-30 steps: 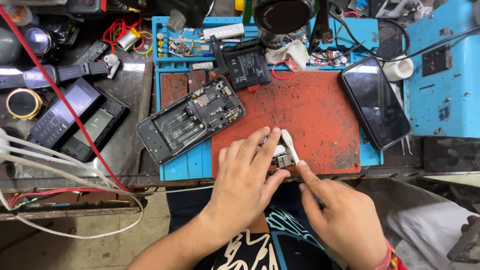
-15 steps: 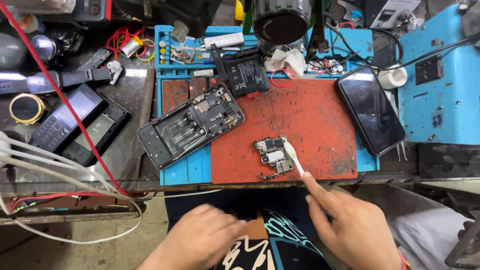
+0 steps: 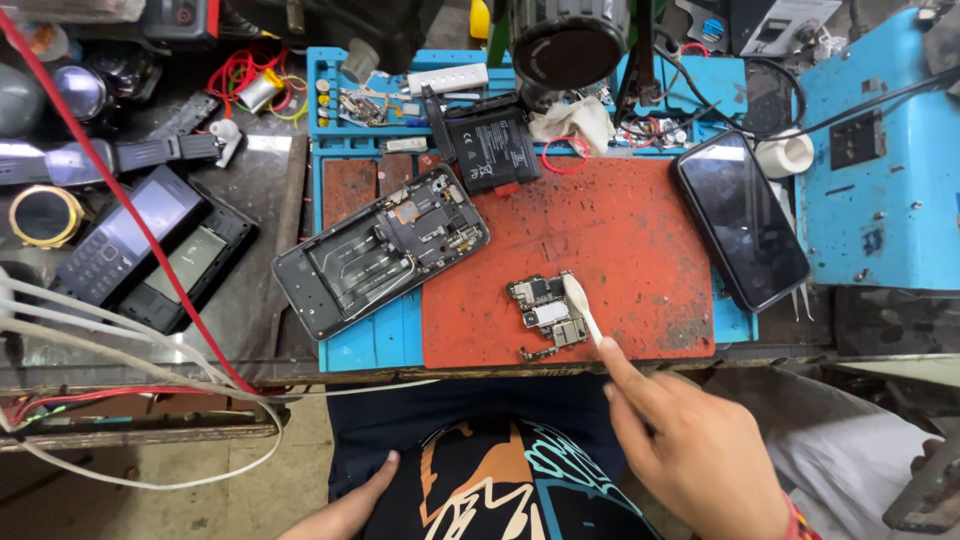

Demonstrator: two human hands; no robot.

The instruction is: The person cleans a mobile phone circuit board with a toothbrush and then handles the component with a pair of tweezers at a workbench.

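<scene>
While the head camera looks straight down on the bench, these things show:

Right hand: lower right of the frame, fingers gathered with the forefinger stretched toward the upper left; its fingertips pinch the near end of a white brush, so it is closed on that handle.
White brush: slanted, its pale head resting on the right edge of the circuit board.
Circuit board: small, bare, silvery with one pale shield, lying loose on the red mat just below centre frame, near the mat's bottom edge.
Left hand: bottom edge of the frame, left of centre, lying against the dark printed shirt; it holds nothing that shows (only part of it is in view, so how far its fingers spread I cannot tell).
Opened phone frame: left of the board, tilted, back off and insides exposed, half on the red mat and half on the blue work mat.
Black battery: upper centre, above the red mat's top edge, beside a small red ring.
Black smartphone: right side of the red mat, screen up and dark, tilted.
Keypad phone: left of the frame on the grey bench, next to another dark handset.
Red cable: runs diagonally from the upper left corner down toward lower centre.
White cables: sweep across the lower left.
Blue box: upper right.
</scene>
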